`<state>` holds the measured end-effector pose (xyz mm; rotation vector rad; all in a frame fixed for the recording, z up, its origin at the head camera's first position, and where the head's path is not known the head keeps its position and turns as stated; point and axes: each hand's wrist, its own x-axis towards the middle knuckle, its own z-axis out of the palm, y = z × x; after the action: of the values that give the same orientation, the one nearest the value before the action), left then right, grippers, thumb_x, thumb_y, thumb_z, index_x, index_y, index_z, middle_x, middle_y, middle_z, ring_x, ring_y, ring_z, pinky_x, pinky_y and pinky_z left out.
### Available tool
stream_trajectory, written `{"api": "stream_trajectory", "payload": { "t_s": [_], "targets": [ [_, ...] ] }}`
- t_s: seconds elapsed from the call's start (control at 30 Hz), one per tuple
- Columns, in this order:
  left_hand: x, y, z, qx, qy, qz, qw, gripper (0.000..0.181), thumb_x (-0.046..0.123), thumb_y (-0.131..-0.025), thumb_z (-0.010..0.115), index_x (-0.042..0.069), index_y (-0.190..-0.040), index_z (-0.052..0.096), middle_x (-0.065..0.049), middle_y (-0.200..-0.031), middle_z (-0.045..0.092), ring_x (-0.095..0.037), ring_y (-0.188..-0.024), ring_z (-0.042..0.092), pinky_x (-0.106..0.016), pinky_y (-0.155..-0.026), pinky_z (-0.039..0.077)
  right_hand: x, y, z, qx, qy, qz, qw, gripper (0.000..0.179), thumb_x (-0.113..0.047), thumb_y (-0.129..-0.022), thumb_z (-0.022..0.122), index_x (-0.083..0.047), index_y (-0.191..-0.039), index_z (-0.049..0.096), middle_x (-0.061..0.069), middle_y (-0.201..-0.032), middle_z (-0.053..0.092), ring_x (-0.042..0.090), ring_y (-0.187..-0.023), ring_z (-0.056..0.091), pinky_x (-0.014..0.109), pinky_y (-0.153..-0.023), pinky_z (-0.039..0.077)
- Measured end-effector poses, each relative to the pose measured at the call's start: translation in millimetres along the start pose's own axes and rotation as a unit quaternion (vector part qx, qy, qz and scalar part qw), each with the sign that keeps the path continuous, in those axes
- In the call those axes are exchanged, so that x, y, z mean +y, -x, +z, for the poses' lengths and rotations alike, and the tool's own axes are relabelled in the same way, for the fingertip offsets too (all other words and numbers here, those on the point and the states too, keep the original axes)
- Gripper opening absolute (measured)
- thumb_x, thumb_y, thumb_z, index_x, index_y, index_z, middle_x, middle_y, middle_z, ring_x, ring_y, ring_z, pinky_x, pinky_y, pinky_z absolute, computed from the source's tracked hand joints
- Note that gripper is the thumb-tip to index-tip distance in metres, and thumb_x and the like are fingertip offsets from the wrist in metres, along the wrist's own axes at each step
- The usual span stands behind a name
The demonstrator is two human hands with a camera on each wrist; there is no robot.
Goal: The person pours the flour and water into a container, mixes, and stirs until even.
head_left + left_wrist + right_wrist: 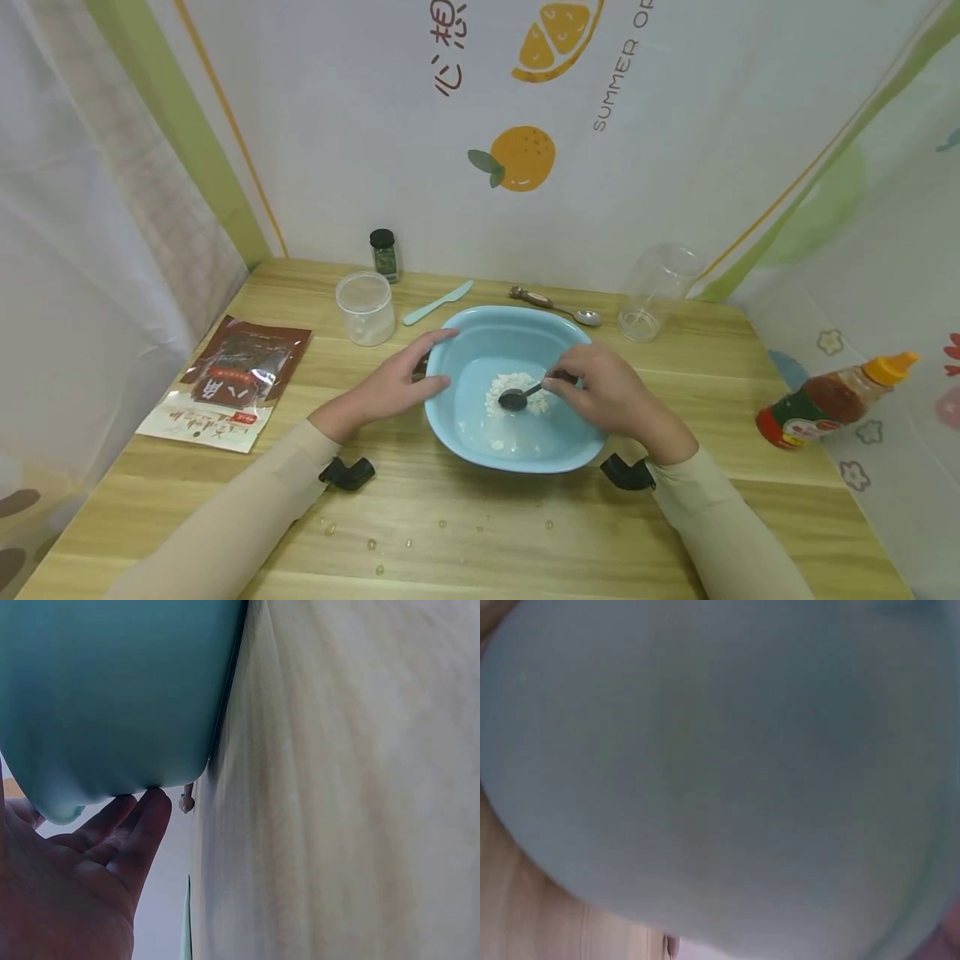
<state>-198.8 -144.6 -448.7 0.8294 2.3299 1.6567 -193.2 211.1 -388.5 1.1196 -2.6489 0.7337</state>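
Observation:
A light blue basin sits in the middle of the table with a small heap of white powder on its floor. My left hand holds the basin's left side, its thumb at the rim. In the left wrist view, fingertips press against the outer wall of the basin. Over the basin's right rim, my right hand pinches the handle of a small black spoon. The spoon's round bowl lies in the powder. The basin's outer wall fills most of the right wrist view.
Behind the basin are a clear jar, a spice bottle, a pale green knife, a metal spoon and a tall clear container. A brown-and-white packet lies left; a sauce bottle stands right. Droplets dot the front.

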Motion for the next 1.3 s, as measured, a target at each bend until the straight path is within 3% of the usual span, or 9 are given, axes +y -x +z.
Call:
{"api": "stream_trajectory", "payload": {
  "t_s": [0.13, 0.3, 0.37, 0.57, 0.83, 1.07, 1.3],
  "targets": [
    [-0.7, -0.2, -0.3, -0.001, -0.001, 0.0, 1.0, 0.073, 0.015, -0.108, 0.067, 0.007, -0.172, 0.035, -0.026, -0.169, 0.042, -0.049, -0.138, 0.062, -0.041, -0.099, 0.066, 2.8, 0.3, -2.0, 0.011, 0.029, 0.04, 0.9987, 0.008, -0.01, -0.099, 0.085, -0.013, -0.091, 0.085, -0.006, -0.084, 0.073, 0.01, -0.075, 0.056, 0.032, -0.065, 0.047],
    [-2.2, 0.1, -0.2, 0.0, 0.002, 0.002, 1.0, 0.073, 0.014, -0.107, 0.067, 0.007, -0.172, 0.035, -0.026, -0.169, 0.043, -0.049, -0.138, 0.063, -0.04, -0.099, 0.066, -2.6, -0.5, -2.2, -0.012, -0.005, -0.02, 0.9997, 0.009, -0.008, -0.098, 0.085, -0.015, -0.091, 0.085, -0.011, -0.083, 0.072, 0.009, -0.076, 0.058, 0.035, -0.072, 0.048],
    [-2.8, 0.3, 0.3, 0.002, 0.002, 0.003, 1.0, 0.073, 0.014, -0.107, 0.067, 0.007, -0.172, 0.035, -0.027, -0.168, 0.043, -0.049, -0.138, 0.063, -0.04, -0.099, 0.066, -5.3, -0.7, -0.9, -0.016, -0.008, -0.027, 0.9995, 0.009, -0.009, -0.099, 0.083, -0.016, -0.093, 0.085, -0.011, -0.084, 0.072, 0.009, -0.077, 0.059, 0.036, -0.073, 0.049],
    [-5.3, 0.2, 0.7, 0.001, 0.003, 0.006, 1.0, 0.072, 0.014, -0.108, 0.066, 0.006, -0.172, 0.034, -0.029, -0.168, 0.042, -0.051, -0.137, 0.063, -0.039, -0.098, 0.067, -2.7, 0.1, -2.6, 0.013, 0.037, 0.041, 0.9984, 0.008, -0.011, -0.1, 0.083, -0.014, -0.093, 0.086, -0.006, -0.086, 0.074, 0.012, -0.077, 0.059, 0.034, -0.068, 0.049],
    [-2.9, 0.3, 0.1, 0.004, 0.0, 0.007, 1.0, 0.072, 0.014, -0.107, 0.067, 0.007, -0.172, 0.036, -0.028, -0.167, 0.044, -0.05, -0.137, 0.063, -0.041, -0.1, 0.066, -4.3, -1.8, 3.2, -0.019, -0.022, -0.038, 0.9989, 0.008, -0.01, -0.1, 0.083, -0.015, -0.095, 0.086, -0.011, -0.086, 0.072, 0.008, -0.078, 0.06, 0.033, -0.07, 0.05],
    [-5.2, 0.1, 0.3, -0.001, 0.003, 0.01, 0.9999, 0.072, 0.013, -0.108, 0.065, 0.006, -0.172, 0.034, -0.029, -0.168, 0.043, -0.05, -0.137, 0.063, -0.04, -0.099, 0.066, -2.9, -1.5, 4.2, 0.038, 0.056, 0.04, 0.9969, 0.006, -0.01, -0.098, 0.085, -0.011, -0.092, 0.086, -0.002, -0.086, 0.074, 0.015, -0.078, 0.062, 0.037, -0.069, 0.051],
    [-3.3, -0.6, 0.1, 0.002, 0.002, 0.01, 0.9999, 0.072, 0.013, -0.107, 0.067, 0.006, -0.171, 0.036, -0.028, -0.167, 0.044, -0.05, -0.136, 0.063, -0.039, -0.097, 0.067, -5.2, -2.5, 5.0, 0.026, 0.019, -0.021, 0.9993, 0.009, -0.008, -0.098, 0.085, -0.014, -0.091, 0.086, -0.007, -0.084, 0.075, 0.013, -0.079, 0.064, 0.037, -0.073, 0.048]
  ]
}}
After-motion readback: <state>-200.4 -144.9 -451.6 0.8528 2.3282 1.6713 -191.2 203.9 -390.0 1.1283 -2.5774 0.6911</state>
